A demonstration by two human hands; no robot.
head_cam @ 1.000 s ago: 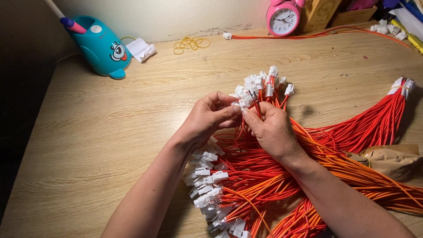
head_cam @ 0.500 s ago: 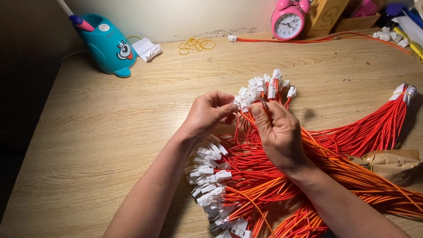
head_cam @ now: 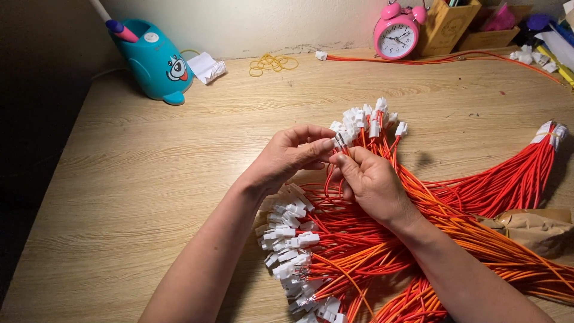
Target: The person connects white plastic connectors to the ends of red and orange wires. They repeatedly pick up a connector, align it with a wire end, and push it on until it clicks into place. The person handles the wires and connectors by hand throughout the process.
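wooden table [head_cam: 149, 179] | red wire bundles [head_cam: 478, 197] | teal holder [head_cam: 155, 63] | pink clock [head_cam: 396, 33] | rubber bands [head_cam: 272, 63]

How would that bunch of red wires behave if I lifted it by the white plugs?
The red wires are long and thin and already curve on the table, so they would probably droop. Their white plugs look small and light; loose strands might slip out.

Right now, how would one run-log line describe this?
left hand: pinching white connector | right hand: pinching same connector's red wire | wire bundle on wooden table
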